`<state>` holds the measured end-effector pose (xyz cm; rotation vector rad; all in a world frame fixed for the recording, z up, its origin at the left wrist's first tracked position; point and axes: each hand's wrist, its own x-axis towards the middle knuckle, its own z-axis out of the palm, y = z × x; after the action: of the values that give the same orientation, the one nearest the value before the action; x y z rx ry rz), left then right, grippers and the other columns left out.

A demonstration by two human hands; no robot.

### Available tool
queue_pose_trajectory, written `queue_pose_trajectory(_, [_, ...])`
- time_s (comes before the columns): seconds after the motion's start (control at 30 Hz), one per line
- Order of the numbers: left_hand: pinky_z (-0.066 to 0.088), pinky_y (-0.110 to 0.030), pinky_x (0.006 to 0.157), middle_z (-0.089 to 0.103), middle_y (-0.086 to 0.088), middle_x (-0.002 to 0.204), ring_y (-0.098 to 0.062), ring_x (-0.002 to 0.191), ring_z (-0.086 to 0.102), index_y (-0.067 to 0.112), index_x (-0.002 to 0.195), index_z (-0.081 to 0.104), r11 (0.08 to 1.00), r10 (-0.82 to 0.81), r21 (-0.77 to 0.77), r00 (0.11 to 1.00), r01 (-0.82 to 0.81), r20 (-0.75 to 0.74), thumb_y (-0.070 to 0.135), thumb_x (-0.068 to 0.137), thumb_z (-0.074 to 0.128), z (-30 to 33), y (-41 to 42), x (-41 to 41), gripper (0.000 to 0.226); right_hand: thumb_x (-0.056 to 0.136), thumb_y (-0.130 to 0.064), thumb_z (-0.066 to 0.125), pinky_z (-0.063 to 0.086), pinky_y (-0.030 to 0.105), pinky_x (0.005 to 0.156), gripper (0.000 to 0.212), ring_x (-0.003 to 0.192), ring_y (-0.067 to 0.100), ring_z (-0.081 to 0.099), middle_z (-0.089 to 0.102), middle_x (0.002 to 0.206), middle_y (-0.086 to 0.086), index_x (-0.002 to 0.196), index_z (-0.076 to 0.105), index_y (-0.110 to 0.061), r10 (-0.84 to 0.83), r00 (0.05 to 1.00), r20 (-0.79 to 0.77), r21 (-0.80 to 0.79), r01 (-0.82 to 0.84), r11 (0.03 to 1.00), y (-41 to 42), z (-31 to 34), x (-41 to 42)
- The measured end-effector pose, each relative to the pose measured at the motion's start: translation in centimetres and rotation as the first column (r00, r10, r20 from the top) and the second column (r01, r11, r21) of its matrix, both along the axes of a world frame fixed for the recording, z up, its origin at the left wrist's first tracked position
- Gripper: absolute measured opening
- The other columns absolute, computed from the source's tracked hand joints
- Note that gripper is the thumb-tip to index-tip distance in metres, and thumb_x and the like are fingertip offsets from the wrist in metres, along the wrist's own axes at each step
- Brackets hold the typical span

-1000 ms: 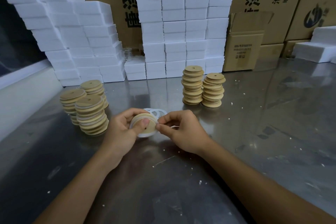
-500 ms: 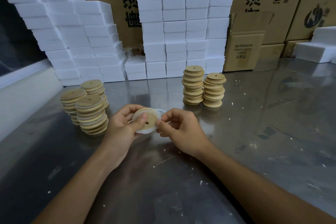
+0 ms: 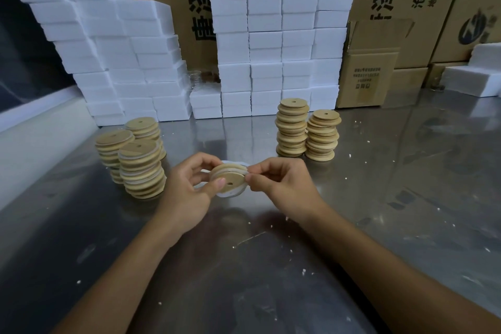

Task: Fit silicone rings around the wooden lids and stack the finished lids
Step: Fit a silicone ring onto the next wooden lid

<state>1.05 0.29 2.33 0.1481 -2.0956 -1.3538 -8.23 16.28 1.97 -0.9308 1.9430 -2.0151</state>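
Note:
My left hand (image 3: 189,187) grips a round wooden lid (image 3: 230,177) with a small hole, thumb pressed on its face, just above the steel table. A white silicone ring (image 3: 230,194) runs around the lid's rim. My right hand (image 3: 276,182) pinches the ring at the lid's right edge. More white rings lie on the table right behind the lid, mostly hidden. Three stacks of ringed lids (image 3: 141,168) stand to the left. Two stacks of bare wooden lids (image 3: 292,127) stand at the right rear.
White foam blocks (image 3: 271,35) are piled high along the back, with cardboard boxes (image 3: 368,73) behind and to the right. The steel table (image 3: 406,198) carries scattered white crumbs. A pale ledge (image 3: 35,130) borders the table on the left.
Both hands have shifted slightly with the lid; it has tilted and turned, and the right fingers now pinch the ring at its right edge.

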Motion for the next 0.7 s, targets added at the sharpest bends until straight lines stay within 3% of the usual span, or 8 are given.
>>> queue_pose_trajectory(0.17, [0.053,-0.020,0.072,0.072,0.005,0.089,-0.011,0.084,0.071,0.021,0.088,0.065,0.999,-0.013,0.051,1.000,0.013,-0.009,-0.006,0.080,0.071,-0.24,0.06,-0.03,0.029,0.083,-0.004,0.077,0.052,0.018,0.065,0.014,0.067,0.007,0.065,0.076,0.081,0.009,0.077,0.073,-0.016,0.005,0.994,-0.114,0.075,0.004,0.997,0.40,-0.04,-0.08])
queue_pose_trajectory(0.27, [0.052,-0.017,0.069,0.072,0.004,0.087,-0.010,0.080,0.071,0.021,0.087,0.065,0.994,-0.022,0.107,0.999,0.025,-0.028,-0.008,0.081,0.070,-0.25,-0.02,-0.04,0.030,0.084,-0.011,0.077,0.051,0.020,0.063,0.009,0.069,0.008,0.067,0.076,0.081,0.005,0.079,0.072,-0.017,-0.002,0.986,-0.168,0.116,0.022,0.993,0.45,-0.41,-0.07])
queue_pose_trajectory(0.37, [0.055,-0.023,0.067,0.072,0.004,0.085,-0.012,0.080,0.071,0.021,0.086,0.065,0.981,-0.047,0.189,0.998,0.053,-0.038,-0.008,0.082,0.068,-0.23,0.06,-0.07,0.029,0.085,-0.011,0.077,0.053,0.026,0.061,0.007,0.066,0.008,0.066,0.073,0.074,0.000,0.082,0.072,-0.008,-0.004,0.991,-0.133,0.093,0.017,0.996,0.41,-0.47,-0.02])
queue_pose_trajectory(0.47, [0.058,-0.029,0.070,0.071,0.006,0.082,-0.014,0.079,0.071,0.018,0.087,0.064,0.949,-0.081,0.303,0.996,0.089,-0.042,-0.009,0.084,0.064,-0.28,0.35,-0.17,0.027,0.085,-0.004,0.075,0.058,0.037,0.070,0.008,0.067,0.017,0.068,0.072,0.072,0.008,0.079,0.070,-0.007,0.002,0.999,-0.054,0.006,-0.002,1.000,0.30,-0.22,0.04])
queue_pose_trajectory(0.7, [0.056,-0.022,0.063,0.070,0.007,0.079,-0.009,0.076,0.070,0.015,0.088,0.064,0.894,-0.129,0.424,0.990,0.144,-0.065,-0.011,0.085,0.060,0.06,0.36,-0.04,0.027,0.083,0.004,0.074,0.061,0.031,0.073,0.019,0.069,0.021,0.070,0.073,0.071,0.012,0.069,0.071,-0.009,0.043,0.998,0.048,-0.020,-0.042,0.999,0.48,0.30,0.08])
